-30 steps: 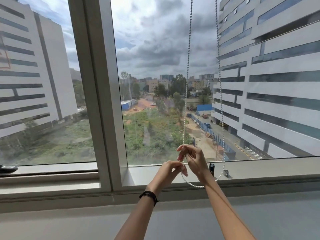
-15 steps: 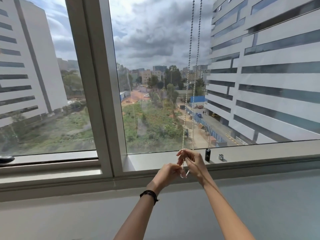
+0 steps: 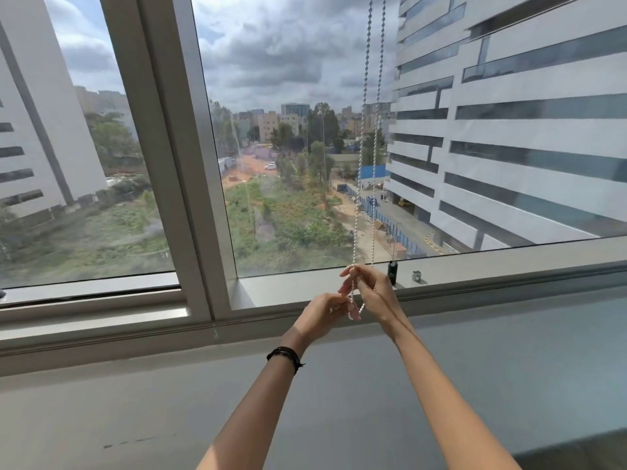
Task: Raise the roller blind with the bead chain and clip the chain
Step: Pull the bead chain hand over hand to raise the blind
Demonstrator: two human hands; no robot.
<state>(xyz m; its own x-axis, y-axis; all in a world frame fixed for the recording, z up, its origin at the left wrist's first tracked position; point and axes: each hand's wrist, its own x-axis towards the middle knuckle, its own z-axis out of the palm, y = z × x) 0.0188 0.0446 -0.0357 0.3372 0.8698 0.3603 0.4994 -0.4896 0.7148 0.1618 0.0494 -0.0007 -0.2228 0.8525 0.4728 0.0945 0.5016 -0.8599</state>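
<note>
A white bead chain [image 3: 365, 130] hangs in two close strands from above the frame down in front of the window glass. My right hand [image 3: 373, 293] pinches both strands just above the window sill, and the loop's bottom end dangles below its fingers. My left hand [image 3: 322, 312], with a black band on its wrist, is curled right beside it, fingertips touching the chain's lower end. The roller blind itself is out of view above. A small black clip-like piece [image 3: 392, 272] stands on the sill just right of my hands.
A small metal bracket [image 3: 416, 276] sits on the sill [image 3: 509, 266] beside the black piece. A thick grey window mullion [image 3: 176, 164] stands to the left. Below the sill runs a plain grey wall [image 3: 135, 401].
The two chain strands, wide apart a second ago, have been drawn together into my right hand. The loop that hung below my hands has shortened. The view has tilted slightly.
</note>
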